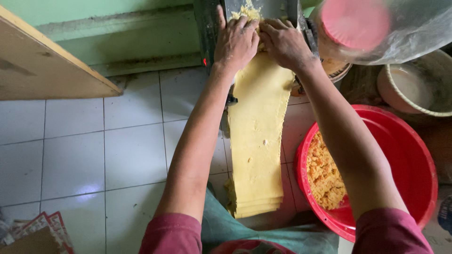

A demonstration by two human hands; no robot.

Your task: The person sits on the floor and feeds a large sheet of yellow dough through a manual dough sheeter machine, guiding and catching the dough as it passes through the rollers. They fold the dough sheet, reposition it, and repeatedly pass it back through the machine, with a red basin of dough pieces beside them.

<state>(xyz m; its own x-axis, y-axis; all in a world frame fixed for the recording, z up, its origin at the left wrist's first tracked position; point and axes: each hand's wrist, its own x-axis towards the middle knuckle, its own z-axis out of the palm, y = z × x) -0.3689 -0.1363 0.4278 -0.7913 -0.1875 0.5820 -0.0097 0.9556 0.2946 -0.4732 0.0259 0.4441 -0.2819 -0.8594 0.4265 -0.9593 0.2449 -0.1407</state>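
2 bare hands work side by side at the top of a dark metal dough roller machine (263, 11). The left hand (235, 42) lies palm down with its fingers (242, 23) curled over a heap of crumbly yellow dough (247, 10) in the feed opening, touching it. The right hand (285, 43) sits just beside it, fingers (270, 26) bent and pressed onto the same crumbs; neither hand grips anything firmly. Below the wrists a flat yellow dough sheet (256, 136) hangs out from under both palms and runs down toward the person, ending in a folded stack near the lap. A red basin (414, 155) to the right holds more crumbly dough (322, 176). A cream bowl (416, 87) stands behind it, and white floor tiles (108, 150) spread to the left.
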